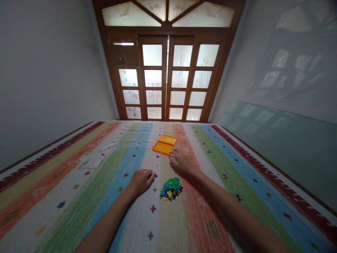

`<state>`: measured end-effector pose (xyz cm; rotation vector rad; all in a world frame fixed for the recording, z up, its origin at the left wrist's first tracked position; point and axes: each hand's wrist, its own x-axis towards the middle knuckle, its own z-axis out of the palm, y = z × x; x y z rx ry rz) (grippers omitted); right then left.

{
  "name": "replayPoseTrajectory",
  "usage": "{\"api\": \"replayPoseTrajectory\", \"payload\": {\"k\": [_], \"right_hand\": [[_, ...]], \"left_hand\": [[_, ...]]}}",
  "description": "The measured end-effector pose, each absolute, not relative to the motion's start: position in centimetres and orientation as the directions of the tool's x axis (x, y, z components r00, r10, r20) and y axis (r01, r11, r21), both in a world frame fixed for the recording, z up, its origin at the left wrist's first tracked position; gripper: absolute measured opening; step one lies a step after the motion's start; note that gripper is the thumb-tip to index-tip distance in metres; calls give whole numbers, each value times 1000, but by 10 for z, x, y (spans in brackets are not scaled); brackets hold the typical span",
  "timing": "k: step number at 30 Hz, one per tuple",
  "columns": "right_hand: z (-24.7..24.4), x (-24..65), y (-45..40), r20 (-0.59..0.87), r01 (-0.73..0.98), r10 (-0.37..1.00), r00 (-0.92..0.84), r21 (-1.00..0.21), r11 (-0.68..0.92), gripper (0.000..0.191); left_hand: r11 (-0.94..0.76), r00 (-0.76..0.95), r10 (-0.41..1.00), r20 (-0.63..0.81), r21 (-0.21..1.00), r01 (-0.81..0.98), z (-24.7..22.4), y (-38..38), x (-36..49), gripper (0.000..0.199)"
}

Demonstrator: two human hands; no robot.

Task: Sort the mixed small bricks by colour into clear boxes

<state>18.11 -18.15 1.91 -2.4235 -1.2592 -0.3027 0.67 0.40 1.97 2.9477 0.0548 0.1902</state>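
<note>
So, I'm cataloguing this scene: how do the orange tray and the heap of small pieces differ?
The orange tray is one plain colour; the heap of small pieces mixes green, blue, dark and pale. The tray lies farther away, the heap nearer. The right hand is at the tray's edge; the heap has no hand on it. Both lie on the striped cloth.

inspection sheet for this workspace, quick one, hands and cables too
Surface: striped, patterned cover
Job's things: orange two-section container, open; pile of small pieces, green, blue, dark and cream, nearer the camera
Clutter: clear containers at left
Hands: right hand at the orange container's near right corner, grip unclear; left hand curled, left of the pile
Cables: nothing seen
Surroundings: paned wooden doors ahead, pale walls either side
</note>
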Motion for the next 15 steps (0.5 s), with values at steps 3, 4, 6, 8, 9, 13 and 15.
{"api": "replayPoseTrajectory", "payload": {"k": [3,4,6,8,9,13,15], "right_hand": [[18,185,-162,341,816,743,576,-196,-544,24],[17,186,-157,333,813,744,580,-182,-553,22],[16,187,-151,317,804,742,591,-158,-573,20],[15,189,-150,307,797,740,599,-141,-587,20],[15,190,-151,305,795,739,601,-135,-591,21],[13,190,-164,312,796,738,599,-132,-590,19],[11,189,-174,323,803,740,589,-138,-579,19]], "left_hand": [[-981,991,53,122,191,29,19,4,7,44],[-981,991,54,121,191,30,19,5,7,43],[-981,991,54,119,191,30,18,5,7,43],[-981,992,53,118,191,30,18,5,7,43],[-981,992,53,117,191,30,18,5,7,43],[-981,993,53,107,190,32,18,5,7,43],[-981,993,51,102,191,30,17,6,7,43]]}}
